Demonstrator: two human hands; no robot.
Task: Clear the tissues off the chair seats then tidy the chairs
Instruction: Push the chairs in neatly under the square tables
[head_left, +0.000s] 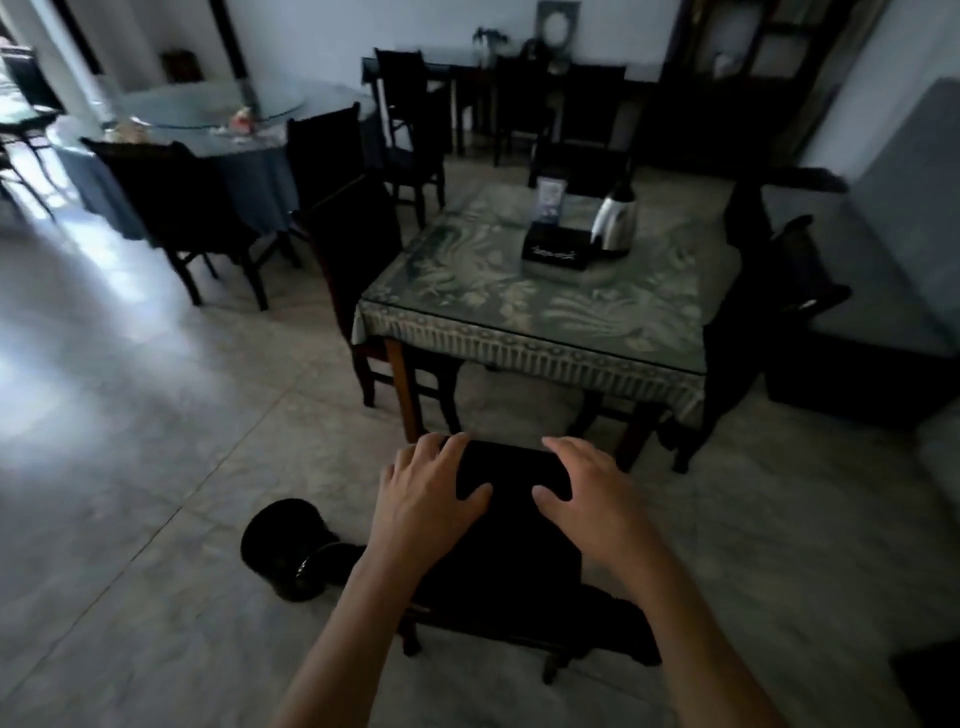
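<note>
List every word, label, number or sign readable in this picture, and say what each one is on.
None can be read.
Black tissue box on the patterned table: pale script on its front, too blurred to read.
Upright blue card behind the box: print too small and blurred.
Framed picture on the far wall: no legible text.

I see two hands, my left hand (434, 501) and my right hand (592, 499). I count three desks: one square desk (545, 306) with a leafy cloth, one round desk (218, 111) with a blue cloth, and one dark desk (467, 67) by the far wall. On the square desk there is one kettle (615, 221), one black tissue box (558, 247) and one small card (550, 200). One black bin (283, 545) sits on the floor. I can count seven dark chairs, but the room is dim, so I am not sure.
</note>
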